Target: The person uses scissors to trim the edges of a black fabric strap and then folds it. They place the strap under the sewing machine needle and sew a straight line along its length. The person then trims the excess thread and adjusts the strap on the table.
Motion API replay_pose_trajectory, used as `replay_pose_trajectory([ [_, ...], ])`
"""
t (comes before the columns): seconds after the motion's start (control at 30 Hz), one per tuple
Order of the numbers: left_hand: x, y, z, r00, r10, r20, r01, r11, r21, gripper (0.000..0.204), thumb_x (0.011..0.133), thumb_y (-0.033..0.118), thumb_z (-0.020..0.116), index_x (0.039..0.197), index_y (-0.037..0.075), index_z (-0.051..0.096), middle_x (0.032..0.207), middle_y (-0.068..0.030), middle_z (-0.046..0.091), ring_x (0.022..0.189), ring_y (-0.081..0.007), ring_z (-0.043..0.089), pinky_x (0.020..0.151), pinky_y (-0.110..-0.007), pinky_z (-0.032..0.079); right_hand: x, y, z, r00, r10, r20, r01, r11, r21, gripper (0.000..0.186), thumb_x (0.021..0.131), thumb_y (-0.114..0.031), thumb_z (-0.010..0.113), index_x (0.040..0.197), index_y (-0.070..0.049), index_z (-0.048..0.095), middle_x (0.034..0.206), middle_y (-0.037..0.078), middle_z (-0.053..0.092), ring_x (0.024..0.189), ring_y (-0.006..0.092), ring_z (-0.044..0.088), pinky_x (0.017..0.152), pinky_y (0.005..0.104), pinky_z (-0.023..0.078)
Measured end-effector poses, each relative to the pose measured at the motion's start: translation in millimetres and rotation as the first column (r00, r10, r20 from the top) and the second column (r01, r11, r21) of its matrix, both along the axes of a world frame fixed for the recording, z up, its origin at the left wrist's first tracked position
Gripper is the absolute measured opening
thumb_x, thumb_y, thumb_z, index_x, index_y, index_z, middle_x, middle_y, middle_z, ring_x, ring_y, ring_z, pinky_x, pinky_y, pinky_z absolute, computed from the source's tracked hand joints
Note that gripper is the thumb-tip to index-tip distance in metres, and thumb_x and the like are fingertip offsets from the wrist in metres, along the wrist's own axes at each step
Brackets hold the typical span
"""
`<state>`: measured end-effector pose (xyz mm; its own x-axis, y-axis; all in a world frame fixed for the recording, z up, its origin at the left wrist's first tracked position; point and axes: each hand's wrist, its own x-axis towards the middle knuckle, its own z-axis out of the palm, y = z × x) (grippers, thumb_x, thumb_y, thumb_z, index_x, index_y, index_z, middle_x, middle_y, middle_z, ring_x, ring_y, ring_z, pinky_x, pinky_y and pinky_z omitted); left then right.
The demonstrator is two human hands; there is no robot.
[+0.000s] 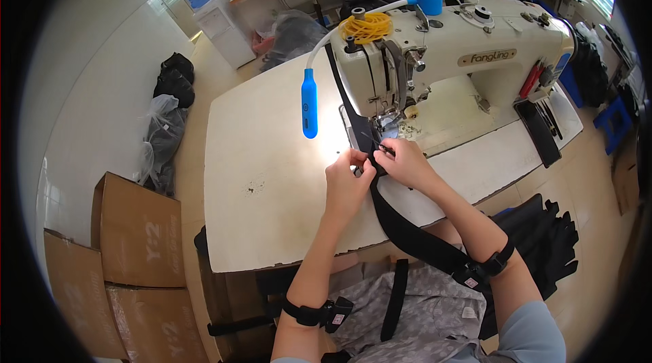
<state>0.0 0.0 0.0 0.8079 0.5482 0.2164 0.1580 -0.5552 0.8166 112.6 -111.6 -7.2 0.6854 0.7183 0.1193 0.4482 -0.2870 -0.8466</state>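
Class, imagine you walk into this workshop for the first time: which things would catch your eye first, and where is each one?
First, the cream sewing machine at the far side of the pale table, with a coil of yellow cord on top. Next, the bright blue lamp hanging on its white gooseneck to the machine's left. Just before the needle, the left hand and right hand pinch a black strap that trails toward the lap.

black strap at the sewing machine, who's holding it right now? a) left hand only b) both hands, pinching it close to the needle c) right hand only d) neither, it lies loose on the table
b: the left hand and the right hand both pinch the black strap just in front of the needle area of the sewing machine, and the strap trails back off the table edge toward the person's lap.
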Motion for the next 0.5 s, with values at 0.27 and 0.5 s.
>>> replay_pose_trajectory([
  [0.27,18.4,34.4,9.5,0.95,-0.112,-0.291,0.129,0.991,0.037,0.024,0.081,0.022,0.067,0.087,-0.001,0.062,0.074,-0.0168,0.065,0.068,-0.0303,0.066,0.066,-0.039,0.052,-7.8,1.5,-3.7,0.988,0.063,0.139,-0.079,0.99,0.117,0.019,0.089,-0.016,0.055,0.08,0.0,0.052,0.065,0.02,0.056,0.062,0.039,0.057,0.056,0.0452,0.04],
  [0.5,20.6,63.9,-15.5,0.914,-0.406,0.019,0.38,0.87,0.313,0.015,0.083,0.017,0.063,0.088,0.003,0.063,0.068,-0.0152,0.061,0.061,-0.033,0.061,0.06,-0.039,0.05,-13.3,6.6,0.4,0.99,0.098,0.101,-0.108,0.99,0.095,0.021,0.091,-0.018,0.055,0.079,-0.001,0.05,0.064,0.02,0.054,0.06,0.0389,0.055,0.054,0.0446,0.038],
])
